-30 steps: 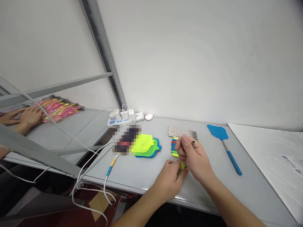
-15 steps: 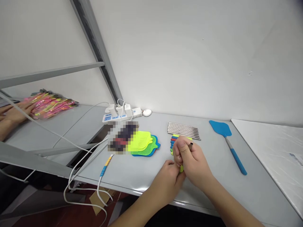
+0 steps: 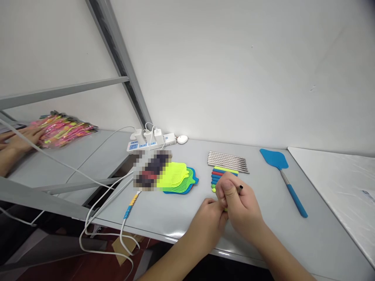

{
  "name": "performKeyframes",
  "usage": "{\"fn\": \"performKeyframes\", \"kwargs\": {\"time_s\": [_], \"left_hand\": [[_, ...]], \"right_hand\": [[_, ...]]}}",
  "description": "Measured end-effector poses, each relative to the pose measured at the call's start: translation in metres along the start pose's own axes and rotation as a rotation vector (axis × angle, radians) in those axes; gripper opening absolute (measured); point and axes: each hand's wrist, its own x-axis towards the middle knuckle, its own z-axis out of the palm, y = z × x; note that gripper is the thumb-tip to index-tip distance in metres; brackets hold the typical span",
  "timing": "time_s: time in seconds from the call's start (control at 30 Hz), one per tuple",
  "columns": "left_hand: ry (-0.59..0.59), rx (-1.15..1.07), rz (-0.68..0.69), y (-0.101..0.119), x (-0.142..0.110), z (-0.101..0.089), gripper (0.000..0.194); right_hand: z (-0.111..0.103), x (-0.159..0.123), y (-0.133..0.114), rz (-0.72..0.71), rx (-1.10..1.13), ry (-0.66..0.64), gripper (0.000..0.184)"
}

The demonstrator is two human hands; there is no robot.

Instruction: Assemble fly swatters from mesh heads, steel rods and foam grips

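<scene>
My right hand [image 3: 240, 201] is closed in a fist around a metal rod [image 3: 240, 188], whose dark hollow-looking end sticks out by the thumb. Pressed against it from below, my left hand [image 3: 208, 222] is closed on a yellow-green handle [image 3: 225, 209]; only a sliver of that shows between the hands. Just beyond my right fist lie several coloured handles [image 3: 218, 175] in a row, partly hidden by it. Behind them is a row of silver metal rods [image 3: 227, 160]. Yellow, green and blue fly swatter heads [image 3: 175, 175] are stacked to the left.
A blue fly swatter [image 3: 283, 175] with a blue grip lies at right beside a white sheet [image 3: 336, 187]. A power strip [image 3: 150, 143] with chargers stands at the back; white cables [image 3: 88, 234] hang over the front-left edge. Another person's hand [image 3: 23, 140] rests on a bagged bundle [image 3: 64, 130].
My right fist has shifted slightly to the right, and less of the yellow-green handle shows between my hands. The view has moved only a little.
</scene>
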Motion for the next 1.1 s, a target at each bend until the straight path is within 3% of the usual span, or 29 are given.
{"fn": "performKeyframes", "kwargs": {"time_s": [0.57, 1.1], "left_hand": [[-0.043, -0.052, -0.051, 0.005, 0.004, -0.006, 0.027], [-0.086, -0.054, -0.026, 0.005, 0.002, -0.008, 0.026]], "right_hand": [[-0.003, 0.001, 0.006, 0.111, 0.150, -0.074, 0.045], [-0.006, -0.006, 0.013, 0.054, 0.191, -0.061, 0.042]]}}
